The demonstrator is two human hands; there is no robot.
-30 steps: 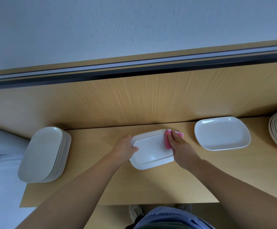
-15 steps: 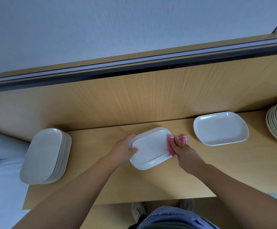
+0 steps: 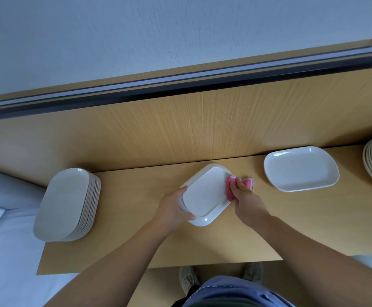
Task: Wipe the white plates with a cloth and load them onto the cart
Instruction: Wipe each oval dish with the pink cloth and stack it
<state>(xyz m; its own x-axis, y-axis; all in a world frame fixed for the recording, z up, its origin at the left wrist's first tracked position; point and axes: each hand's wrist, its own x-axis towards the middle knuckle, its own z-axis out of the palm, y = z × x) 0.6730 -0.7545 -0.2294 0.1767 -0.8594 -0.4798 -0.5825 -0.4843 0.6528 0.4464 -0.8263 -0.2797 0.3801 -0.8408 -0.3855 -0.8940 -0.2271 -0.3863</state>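
Wood-grain counter [image 3: 136, 240] lies nearest, and over it the left hand [image 3: 174, 209] curls round the near-left end of the white plate [image 3: 205, 193]. The plate's long axis runs diagonally, near-left to far-right, between both hands. The right hand [image 3: 247, 200] pinches the pink cloth [image 3: 248, 182] against the plate's right rim. Farther right lies a single plate [image 3: 300, 168]; a plate stack [image 3: 65, 202] stands well left. No cart shows, so loading probably means turning away.

Both your bare forearms reach forward and angle inward toward each other. Your left hand [image 3: 172, 209] curls its fingers round the plate [image 3: 205, 193] rim; your right hand [image 3: 247, 201] pinches the pink cloth [image 3: 248, 182] against the opposite rim.
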